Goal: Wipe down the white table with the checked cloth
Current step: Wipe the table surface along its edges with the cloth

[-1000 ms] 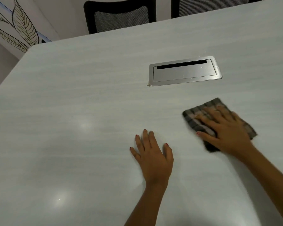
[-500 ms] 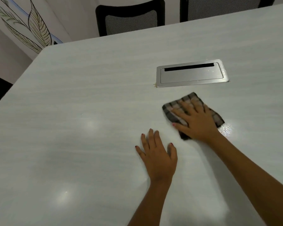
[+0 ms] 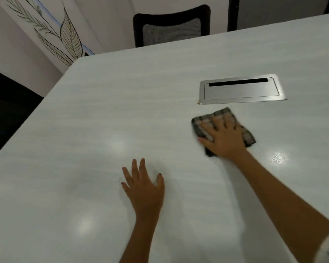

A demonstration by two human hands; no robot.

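Head view: one grey checked cloth lies flat, right of centre on the white desk, just below one silver metal hatch. The right hand presses it with straight, spread fingers, presumably to drive the wipe. The left hand rests flat and empty at lower centre, likely bracing. Two black mesh chairs stand at the top.

Pressing the checked cloth to the white worktop with the right grip, near the metal cable hatch. Resting the left grip flat nearby.

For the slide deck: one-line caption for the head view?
Right hand presses checked cloth on white table near metal cable hatch; left hand rests flat.
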